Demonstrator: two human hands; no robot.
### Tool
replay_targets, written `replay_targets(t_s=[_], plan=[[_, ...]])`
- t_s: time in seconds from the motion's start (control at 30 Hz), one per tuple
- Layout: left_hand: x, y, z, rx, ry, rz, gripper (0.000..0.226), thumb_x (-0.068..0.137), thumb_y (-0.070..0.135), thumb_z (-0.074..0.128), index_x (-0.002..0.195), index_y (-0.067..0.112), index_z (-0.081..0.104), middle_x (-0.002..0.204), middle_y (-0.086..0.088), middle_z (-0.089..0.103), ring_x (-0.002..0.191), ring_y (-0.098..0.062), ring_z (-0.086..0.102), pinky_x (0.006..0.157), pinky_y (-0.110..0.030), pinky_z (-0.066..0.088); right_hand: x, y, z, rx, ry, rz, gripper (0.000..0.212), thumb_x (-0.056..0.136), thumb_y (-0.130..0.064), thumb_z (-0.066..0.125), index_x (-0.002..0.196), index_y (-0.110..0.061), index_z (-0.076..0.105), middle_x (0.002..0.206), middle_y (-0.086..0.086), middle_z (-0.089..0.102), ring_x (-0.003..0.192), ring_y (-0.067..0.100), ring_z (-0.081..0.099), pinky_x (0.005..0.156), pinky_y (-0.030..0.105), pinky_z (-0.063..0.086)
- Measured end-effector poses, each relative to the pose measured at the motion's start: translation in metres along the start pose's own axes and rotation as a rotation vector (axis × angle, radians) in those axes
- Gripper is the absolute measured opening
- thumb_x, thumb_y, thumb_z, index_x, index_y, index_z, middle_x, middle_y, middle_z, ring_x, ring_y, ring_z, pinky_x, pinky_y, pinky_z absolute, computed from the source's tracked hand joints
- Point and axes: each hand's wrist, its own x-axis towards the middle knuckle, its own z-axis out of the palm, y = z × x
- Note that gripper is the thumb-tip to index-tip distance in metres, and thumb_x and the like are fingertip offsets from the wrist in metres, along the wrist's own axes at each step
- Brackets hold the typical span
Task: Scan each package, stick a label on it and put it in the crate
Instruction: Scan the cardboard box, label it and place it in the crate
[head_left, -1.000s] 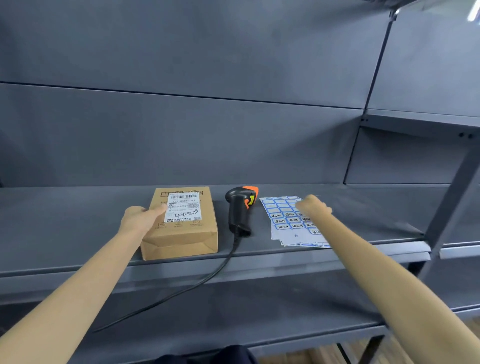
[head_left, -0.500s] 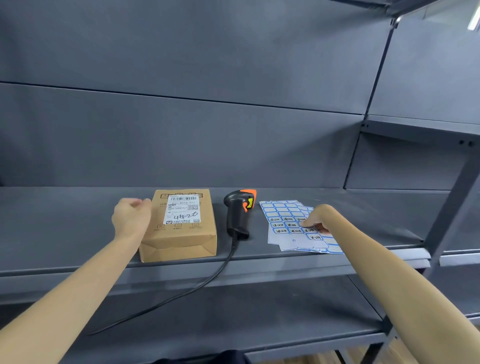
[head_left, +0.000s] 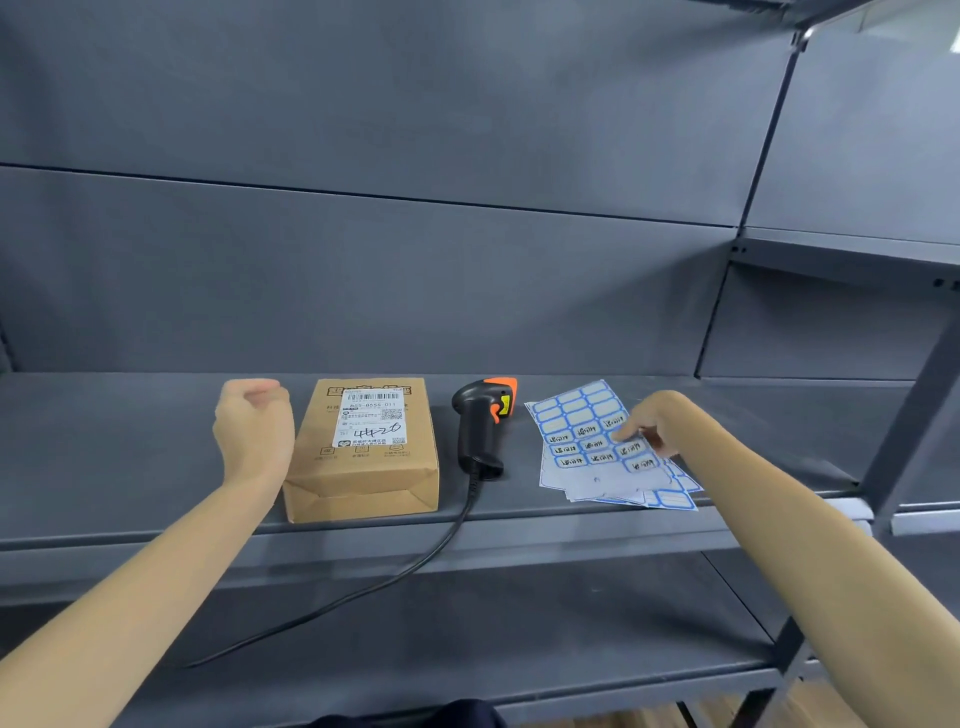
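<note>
- your right hand (head_left: 652, 422) is at about 3 o'clock in the view, fingers curled down with the fingertips (head_left: 621, 434) pressing on a label sheet (head_left: 597, 441); whether they have hold of a sticker, you cannot tell.
- the label sheet tops a small fanned stack of blue-bordered stickers lying flat on the shelf (head_left: 130, 467), some with handwriting on them.
- your left hand (head_left: 253, 431) is at 9 o'clock, curled into a loose fist, holding nothing, just beside the left edge of the package (head_left: 363, 457).
- the package is a brown cardboard box lying flat near the shelf's front edge, its white shipping label (head_left: 371, 418) facing up.
- between the package and the sheets, at 12 o'clock from your body, the scanner (head_left: 480, 423) lies on the shelf, black with an orange head, its cable (head_left: 405, 571) trailing over the front edge towards 7 o'clock.
</note>
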Motion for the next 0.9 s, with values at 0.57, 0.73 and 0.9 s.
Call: replay_targets(t_s=[0.57, 0.73, 0.9], plan=[[-0.031, 0.061, 0.024, -0.708, -0.823, -0.591, 0.075, 0.070, 0.044, 0.081, 0.130, 0.013, 0.050, 0.131, -0.024, 0.053, 0.115, -0.039, 0.059, 0.098, -0.051, 0.048, -0.151, -0.079, 0.046, 0.953, -0.523, -0.756, 0.026, 0.094, -0.006, 0.054, 0.119, -0.007, 0.062, 0.114, 0.014, 0.069, 0.096, 0.027, 0.070, 0.081, 0.042, 0.059], [-0.032, 0.048, 0.023, -0.729, -0.992, -0.443, 0.053, 0.086, 0.025, 0.068, 0.136, 0.013, 0.053, 0.133, -0.017, 0.058, 0.121, -0.035, 0.056, 0.105, -0.051, 0.041, -0.151, -0.100, 0.093, 0.799, -0.566, -0.736, 0.031, 0.091, -0.007, 0.061, 0.121, -0.003, 0.062, 0.114, 0.017, 0.069, 0.103, 0.031, 0.068, 0.086, 0.042, 0.057], [-0.031, 0.044, 0.015, -0.501, -0.696, -0.311, 0.030, 0.090, 0.009, 0.062, 0.120, 0.013, 0.062, 0.112, -0.011, 0.071, 0.098, -0.029, 0.069, 0.084, -0.044, 0.057, -0.155, -0.110, 0.127, 0.732, -0.263, -0.829, 0.026, 0.086, -0.013, 0.071, 0.109, -0.007, 0.060, 0.110, 0.013, 0.069, 0.086, 0.020, 0.069, 0.067, 0.026, 0.058]])
